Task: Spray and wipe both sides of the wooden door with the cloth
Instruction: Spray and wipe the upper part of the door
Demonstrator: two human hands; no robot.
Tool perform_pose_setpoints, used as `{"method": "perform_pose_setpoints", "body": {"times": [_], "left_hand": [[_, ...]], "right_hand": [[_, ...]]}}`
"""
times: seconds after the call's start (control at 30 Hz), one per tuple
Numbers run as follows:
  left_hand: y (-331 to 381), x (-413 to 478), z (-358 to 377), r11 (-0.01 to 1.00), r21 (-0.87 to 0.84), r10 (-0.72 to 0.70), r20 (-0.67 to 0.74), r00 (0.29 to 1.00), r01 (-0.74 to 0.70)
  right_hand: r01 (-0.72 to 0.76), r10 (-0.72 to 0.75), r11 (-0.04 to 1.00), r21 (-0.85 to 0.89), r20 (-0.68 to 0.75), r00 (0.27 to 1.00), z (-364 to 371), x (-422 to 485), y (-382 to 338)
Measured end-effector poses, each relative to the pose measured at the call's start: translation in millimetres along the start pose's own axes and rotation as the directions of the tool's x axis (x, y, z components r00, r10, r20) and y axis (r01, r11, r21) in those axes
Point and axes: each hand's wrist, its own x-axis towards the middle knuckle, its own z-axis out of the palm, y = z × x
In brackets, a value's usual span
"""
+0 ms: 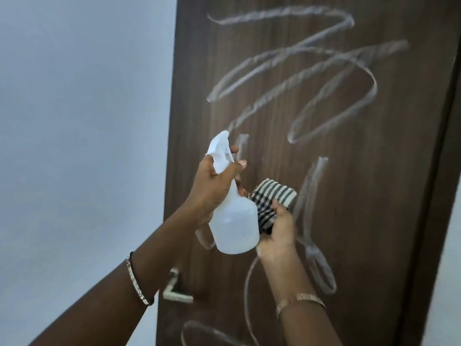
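Door (349, 186) of dark brown wood grain fills most of the view, its face crossed by pale looping streaks (287, 78) from top to bottom. Left of the door spreads a plain pale wall (74, 96); along the door's right edge runs a darker strip (439, 196).

In front of the door's middle, the left hand (212, 188) grips the neck of a white translucent spray bottle (234, 221), a fingertip by the trigger. The bottle hides part of the streaks and one corner of the cloth (274, 196).

Just right of the bottle, close to the door's face, the right hand (279, 233) holds the folded striped and checked cloth, fingers curled round it.

Low at the door's left edge sits a blurred metal handle (175, 289). Each wrist wears a bracelet.
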Motion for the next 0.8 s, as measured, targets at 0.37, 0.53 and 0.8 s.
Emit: {"method": "perform_pose_setpoints", "body": {"times": [0.37,0.53,0.8], "left_hand": [[71.8,123.1,-131.9,0.935,0.262,0.219,0.104,0.97,-0.239],[94.7,187.4,-150.8,0.894,0.3,0.311,0.121,0.943,-0.333],[117.1,260.5,-156.4,0.848,0.299,0.444,0.05,0.894,-0.438]], "right_hand": [[0.348,-0.346,0.937,0.003,0.109,0.932,176.0,40.8,-37.3],[0.467,-0.459,0.884,-0.013,0.156,0.874,240.9,54.2,-71.2],[0.639,-0.632,0.764,-0.084,0.103,0.768,315.7,95.7,-119.1]]}}
